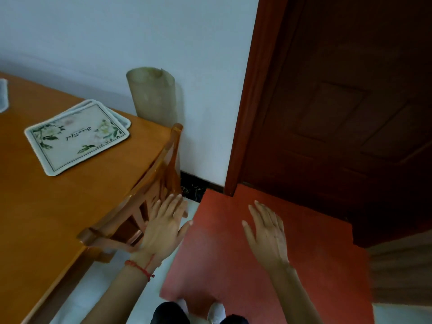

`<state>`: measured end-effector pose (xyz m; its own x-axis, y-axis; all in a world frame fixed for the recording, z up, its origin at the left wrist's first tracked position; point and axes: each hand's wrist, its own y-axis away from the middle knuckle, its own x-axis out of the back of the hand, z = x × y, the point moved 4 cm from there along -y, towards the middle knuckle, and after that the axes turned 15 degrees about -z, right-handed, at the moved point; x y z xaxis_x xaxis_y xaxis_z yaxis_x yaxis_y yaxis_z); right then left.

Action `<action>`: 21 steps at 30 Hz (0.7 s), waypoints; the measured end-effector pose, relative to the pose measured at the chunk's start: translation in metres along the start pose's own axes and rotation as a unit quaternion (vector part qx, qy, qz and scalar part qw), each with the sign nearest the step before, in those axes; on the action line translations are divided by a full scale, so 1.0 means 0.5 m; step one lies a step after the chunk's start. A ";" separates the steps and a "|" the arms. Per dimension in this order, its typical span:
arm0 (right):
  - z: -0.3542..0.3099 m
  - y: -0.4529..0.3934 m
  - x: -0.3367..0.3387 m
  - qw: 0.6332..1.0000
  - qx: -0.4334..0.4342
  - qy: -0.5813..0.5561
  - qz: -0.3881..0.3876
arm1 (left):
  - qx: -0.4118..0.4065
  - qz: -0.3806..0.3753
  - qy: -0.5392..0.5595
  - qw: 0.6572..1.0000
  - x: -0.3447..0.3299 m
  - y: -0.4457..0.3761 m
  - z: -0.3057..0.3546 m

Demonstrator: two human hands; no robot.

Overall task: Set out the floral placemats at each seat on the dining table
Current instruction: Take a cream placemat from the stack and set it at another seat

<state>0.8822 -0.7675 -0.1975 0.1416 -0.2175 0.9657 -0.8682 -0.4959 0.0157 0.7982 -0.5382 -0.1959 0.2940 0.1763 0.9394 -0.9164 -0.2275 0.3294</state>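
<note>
Dining table [58, 206]: orange-brown wood, filling the left of the view and running from the near left edge to the far wall; its right-hand corner sits close to the wall.

Door [350, 113]: dark reddish-brown, panelled, on the right, with a frame of the same colour beside the white wall.

Floor mat [233, 253]: red, lying on the pale tiled floor before the door, near and right of the table.

Chair [149, 197]: glossy orange wood, pushed in against the table's right edge, its top rail level with the tabletop.

Rolled sheet [152, 97]: pale, translucent, standing upright at the far corner of the table against the wall (material not clear).

Floral placemats [77, 139]: a small stack on the table, far left of the chair and near the table's far right corner; the top one shows white flowers, green leaves and a line of script, and edges of others show beneath it. A sliver of another pale item [3, 94] shows at the far left edge (too cropped to identify).

Left hand [163, 228]: fingers straight and together, lying flat against the chair's back rail, holding nothing; a red string bracelet [140, 268] circles the wrist.

Right hand [266, 235]: fingers straight and slightly spread, holding nothing, above the red mat.

Shoes [216, 312]: white, at the near edge of the mat.
</note>
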 end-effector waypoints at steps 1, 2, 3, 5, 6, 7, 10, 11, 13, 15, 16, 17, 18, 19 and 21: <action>-0.006 -0.016 0.003 1.000 0.007 -0.001 -0.003 | 0.007 0.004 0.003 1.000 0.008 -0.005 -0.004; -0.014 -0.031 0.006 1.000 0.014 0.000 -0.007 | 0.010 0.006 0.006 1.000 0.016 -0.009 -0.009; -0.023 -0.047 0.007 1.000 0.021 0.003 -0.014 | 0.013 0.009 0.012 1.000 0.023 -0.014 -0.016; -0.042 -0.077 0.009 0.999 0.036 0.000 -0.020 | 0.023 0.012 0.019 0.999 0.035 -0.024 -0.035; -0.052 -0.093 0.009 0.999 0.044 -0.005 -0.018 | 0.029 0.017 0.019 0.999 0.041 -0.030 -0.046; -0.063 -0.109 0.009 0.999 0.051 -0.008 -0.015 | 0.035 0.023 0.017 0.999 0.049 -0.036 -0.057; -0.102 -0.163 0.010 0.997 0.069 -0.007 -0.015 | 0.046 0.040 0.014 0.998 0.077 -0.057 -0.094; -0.116 -0.182 0.011 0.997 0.075 -0.007 -0.015 | 0.051 0.044 0.014 0.998 0.087 -0.065 -0.108; -0.147 -0.223 0.014 0.996 0.089 -0.006 -0.014 | 0.065 0.054 0.016 0.996 0.107 -0.082 -0.141; -0.182 -0.266 0.016 0.994 0.109 -0.006 -0.007 | 0.084 0.066 0.022 0.994 0.126 -0.096 -0.178; -0.201 -0.288 0.017 0.993 0.118 -0.005 -0.004 | 0.094 0.069 0.025 0.993 0.135 -0.103 -0.198; -0.220 -0.310 0.017 0.992 0.125 -0.001 -0.005 | 0.104 0.070 0.025 0.992 0.142 -0.110 -0.218; -0.239 -0.331 0.016 0.992 0.129 0.003 -0.009 | 0.114 0.069 0.024 0.991 0.147 -0.116 -0.238; -0.258 -0.351 0.013 0.991 0.135 0.005 -0.015 | 0.122 0.067 0.025 0.990 0.150 -0.122 -0.258; -0.293 -0.386 0.007 0.989 0.150 -0.001 -0.022 | 0.139 0.063 0.031 0.988 0.153 -0.129 -0.298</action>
<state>0.9805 -0.5495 -0.1591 0.1761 -0.1914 0.9656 -0.6818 -0.7313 -0.0206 0.8391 -0.3674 -0.1595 0.1573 0.1852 0.9700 -0.8317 -0.5048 0.2312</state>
